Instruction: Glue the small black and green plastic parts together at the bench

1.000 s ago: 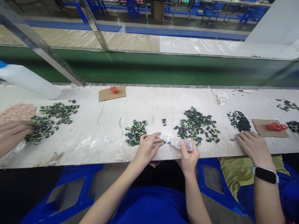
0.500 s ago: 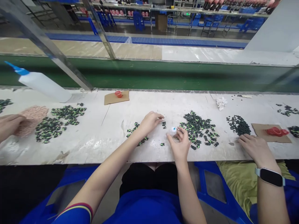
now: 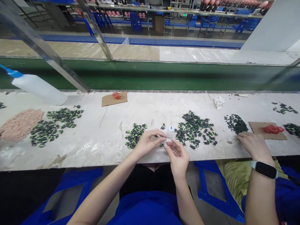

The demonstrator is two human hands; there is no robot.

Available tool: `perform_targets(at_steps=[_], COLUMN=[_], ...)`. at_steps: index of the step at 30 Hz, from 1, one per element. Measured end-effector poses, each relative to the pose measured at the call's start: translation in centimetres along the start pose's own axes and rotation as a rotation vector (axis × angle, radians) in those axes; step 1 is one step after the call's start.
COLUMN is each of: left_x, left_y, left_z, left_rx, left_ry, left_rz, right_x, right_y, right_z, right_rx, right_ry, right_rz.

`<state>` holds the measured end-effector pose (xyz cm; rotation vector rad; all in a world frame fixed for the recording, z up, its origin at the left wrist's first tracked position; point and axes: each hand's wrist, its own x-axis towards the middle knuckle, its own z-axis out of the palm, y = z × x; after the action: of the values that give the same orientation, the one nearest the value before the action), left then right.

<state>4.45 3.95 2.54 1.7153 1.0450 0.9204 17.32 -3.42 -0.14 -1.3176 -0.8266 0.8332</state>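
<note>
My left hand (image 3: 148, 141) and my right hand (image 3: 177, 155) meet over the table, thumbs and fingertips pinched close together. What lies between them is too small to make out. Just beyond the fingertips is a small white bottle (image 3: 170, 132) with a blue tip, upright and apparently out of my grip. Beside my left hand lies a pile of small black-and-green parts (image 3: 134, 135), partly covered by the hand. A larger pile of similar parts (image 3: 193, 126) spreads to the right of the bottle. A few loose pieces (image 3: 163, 126) lie just left of the bottle.
A co-worker's hand (image 3: 254, 145) rests by a pile of black pieces (image 3: 236, 124) at right. Red cups sit on cardboard pieces (image 3: 105, 100). A large white bottle (image 3: 39, 89), pink pieces (image 3: 22, 123) and more black-and-green parts (image 3: 44, 132) are at left.
My left hand has come back toward me and met my right hand. My right hand has apparently let go of the small bottle. The other person's hand at far left has left the view.
</note>
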Motion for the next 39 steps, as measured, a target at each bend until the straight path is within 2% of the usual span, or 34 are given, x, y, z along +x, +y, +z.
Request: perform_targets(at_steps=[3, 6, 8, 13, 19, 23, 26, 33, 39], left_x=[-2.3, -3.2, -3.4, -4.0, -4.4, -4.3, -4.5, -4.8, -4.8], left_y=[0.1, -0.2, -0.6, -2.4, -3.8, -3.1, -2.3, -1.2, 0.3], left_z=[1.6, 2.3, 2.2, 1.9, 2.8, 2.8, 2.5, 2.0, 1.3], left_rx=[-0.187, -0.195, -0.109, 0.341, 0.518, 0.492, 0.467, 0.416, 0.229], left_ry=[0.057, 0.106, 0.099, 0.172, 0.173, 0.108, 0.072, 0.03, 0.008], left_rz=[-0.079, -0.13, -0.085, 0.096, 0.093, 0.021, -0.016, 0.025, 0.044], right_x=[-0.4, -0.3, -0.2, -0.1, -0.5, -0.5, -0.5, -0.7, -0.6], right_y=[0.4, 0.7, 1.0, 1.4, 1.5, 1.0, 0.8, 0.3, -0.2], right_z=[0.3, 0.1, -0.4, -1.6, -1.4, -1.1, -1.0, -1.2, -1.3], right_rx=[0.115, 0.129, 0.129, 0.017, -0.174, -0.175, -0.114, -0.043, 0.039], right_ry=[-0.021, -0.037, -0.036, -0.01, -0.064, -0.122, -0.142, -0.157, -0.11], right_rz=[0.079, 0.114, 0.139, 0.147, 0.103, 0.048, 0.114, 0.181, 0.099])
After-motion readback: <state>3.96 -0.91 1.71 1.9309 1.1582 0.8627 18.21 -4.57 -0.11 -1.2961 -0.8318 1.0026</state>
